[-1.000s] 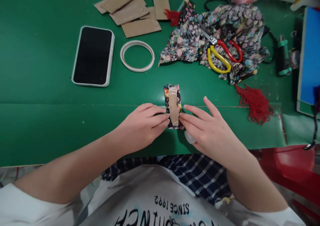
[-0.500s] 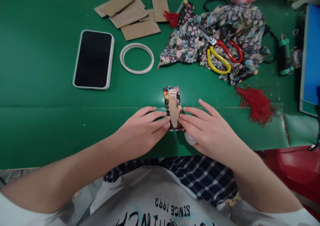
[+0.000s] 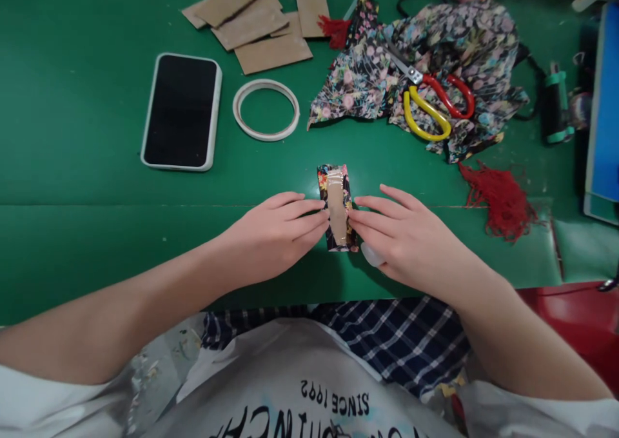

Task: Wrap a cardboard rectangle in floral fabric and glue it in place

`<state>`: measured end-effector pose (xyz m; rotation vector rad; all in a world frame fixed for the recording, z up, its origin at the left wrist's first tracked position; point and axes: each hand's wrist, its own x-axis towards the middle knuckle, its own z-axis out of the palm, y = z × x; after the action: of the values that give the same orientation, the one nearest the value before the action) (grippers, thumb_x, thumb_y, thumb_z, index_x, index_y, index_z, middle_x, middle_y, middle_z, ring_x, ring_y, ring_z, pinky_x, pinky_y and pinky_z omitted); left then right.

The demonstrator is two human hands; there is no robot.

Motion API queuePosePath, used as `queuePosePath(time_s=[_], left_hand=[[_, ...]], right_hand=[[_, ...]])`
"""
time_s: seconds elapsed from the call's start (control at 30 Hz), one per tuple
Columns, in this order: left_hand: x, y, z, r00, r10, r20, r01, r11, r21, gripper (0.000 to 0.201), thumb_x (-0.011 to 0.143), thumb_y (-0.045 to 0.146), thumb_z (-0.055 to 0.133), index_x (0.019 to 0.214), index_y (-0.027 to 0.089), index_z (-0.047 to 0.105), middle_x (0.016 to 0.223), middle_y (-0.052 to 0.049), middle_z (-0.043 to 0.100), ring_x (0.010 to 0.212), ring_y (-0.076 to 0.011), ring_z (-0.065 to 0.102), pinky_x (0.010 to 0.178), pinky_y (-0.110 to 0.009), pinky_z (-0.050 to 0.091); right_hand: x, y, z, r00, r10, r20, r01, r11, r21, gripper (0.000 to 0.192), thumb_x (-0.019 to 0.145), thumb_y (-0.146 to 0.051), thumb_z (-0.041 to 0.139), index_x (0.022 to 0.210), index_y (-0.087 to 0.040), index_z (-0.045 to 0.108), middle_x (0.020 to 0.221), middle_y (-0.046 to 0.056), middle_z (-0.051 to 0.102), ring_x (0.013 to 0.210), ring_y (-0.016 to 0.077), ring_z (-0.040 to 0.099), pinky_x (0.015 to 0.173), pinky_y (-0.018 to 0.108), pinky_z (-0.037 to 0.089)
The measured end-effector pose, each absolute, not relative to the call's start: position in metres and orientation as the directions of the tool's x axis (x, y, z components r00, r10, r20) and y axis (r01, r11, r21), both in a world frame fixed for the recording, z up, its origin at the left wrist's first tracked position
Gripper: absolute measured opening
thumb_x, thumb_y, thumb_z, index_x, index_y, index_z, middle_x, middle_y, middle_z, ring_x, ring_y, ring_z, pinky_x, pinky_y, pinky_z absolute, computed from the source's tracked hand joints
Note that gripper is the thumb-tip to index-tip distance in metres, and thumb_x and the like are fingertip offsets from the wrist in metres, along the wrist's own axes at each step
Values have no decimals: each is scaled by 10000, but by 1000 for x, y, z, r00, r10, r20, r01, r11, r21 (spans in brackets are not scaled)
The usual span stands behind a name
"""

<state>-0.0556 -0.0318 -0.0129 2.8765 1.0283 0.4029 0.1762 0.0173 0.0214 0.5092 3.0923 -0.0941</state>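
At the centre of the frame, the left hand [image 3: 278,233] and right hand [image 3: 403,237] — fingers nearly closed — hold the cloth-wrapped cardboard [image 3: 337,209] by its opposite long edges. On the white shirt [image 3: 261,364], bottom centre, upside-down print [image 3: 334,397] reads "SINCE 1992" — larger black lettering [image 3: 290,423] below is cut off.

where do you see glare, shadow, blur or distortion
Head view: pale glare on the glossy green tabletop beside the brown cardboard strip edged with floral fabric; head view: a soft shadow below that strip; head view: the white tape ring looks oval, the blue flat object at the right edge looks soft.
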Motion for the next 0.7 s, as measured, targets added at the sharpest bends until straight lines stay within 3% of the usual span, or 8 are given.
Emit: queuePosePath(time_s=[0.3,0.53,0.7], left_hand=[[-51,-20,-3,784,537,311,542,-837,78,356,892,85,290,971,60,636,978,-96,689,918,-195,623,860,-354,452],[-52,-18,-10,736,522,431,548,-833,72,297,878,82,362,919,103,655,948,-70,710,909,-178,650,796,-321,504],[-54,-18,-13,724,529,443,550,-830,90,294,871,79,372,938,105,657,969,-69,708,916,-183,657,790,-325,518]], right_hand=[[166,21,24,-985,174,-7,172,981,88,262,880,-151,404,914,-123,661,967,68,689,1020,203,571,977,439,404],[176,23,28,-967,255,26,255,967,9,307,820,-169,441,1063,-96,614,1108,74,662,1056,222,559,956,424,408],[181,23,24,-966,259,22,258,966,-31,218,801,-171,480,951,-145,636,1102,49,670,1073,222,551,971,423,394]])
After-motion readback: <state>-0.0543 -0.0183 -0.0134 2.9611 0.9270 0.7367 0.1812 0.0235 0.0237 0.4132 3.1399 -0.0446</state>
